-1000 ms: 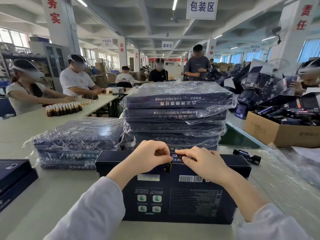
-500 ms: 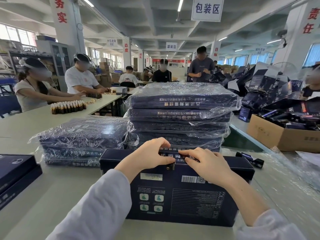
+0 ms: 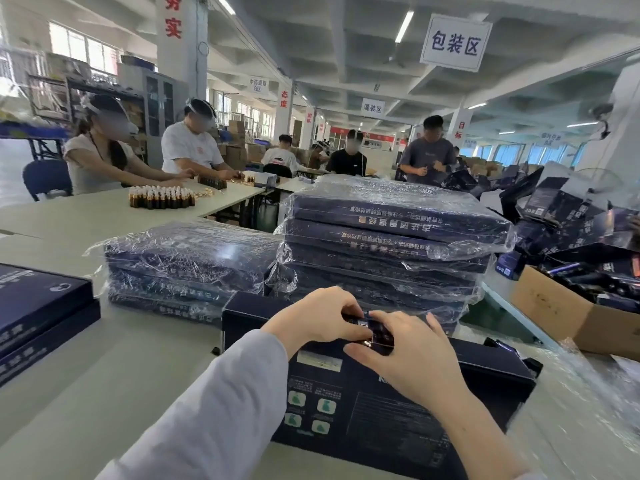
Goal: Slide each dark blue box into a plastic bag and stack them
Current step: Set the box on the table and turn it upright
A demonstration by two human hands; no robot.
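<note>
A bare dark blue box [image 3: 363,410] lies flat on the table in front of me, its printed back facing up. At its far edge my left hand [image 3: 318,317] and my right hand [image 3: 412,358] meet. Both pinch a small dark tag [image 3: 379,333] with a printed code, the right between thumb and forefinger. Just behind them stands a tall stack of bagged boxes [image 3: 391,237]. A lower bagged stack [image 3: 187,261] sits to its left. Two unbagged boxes [image 3: 38,306] are stacked at the left edge.
Loose clear plastic bags [image 3: 588,393] cover the table to my right. A cardboard carton [image 3: 561,313] full of dark flat packaging stands at the right. A small black object [image 3: 512,355] lies by the box's right corner. People work at the tables beyond, with small brown bottles [image 3: 161,199].
My hands stayed at the box's far edge. The right hand moved slightly toward me over the box top, and the small tag now shows more between the fingers. The view shifted left.
</note>
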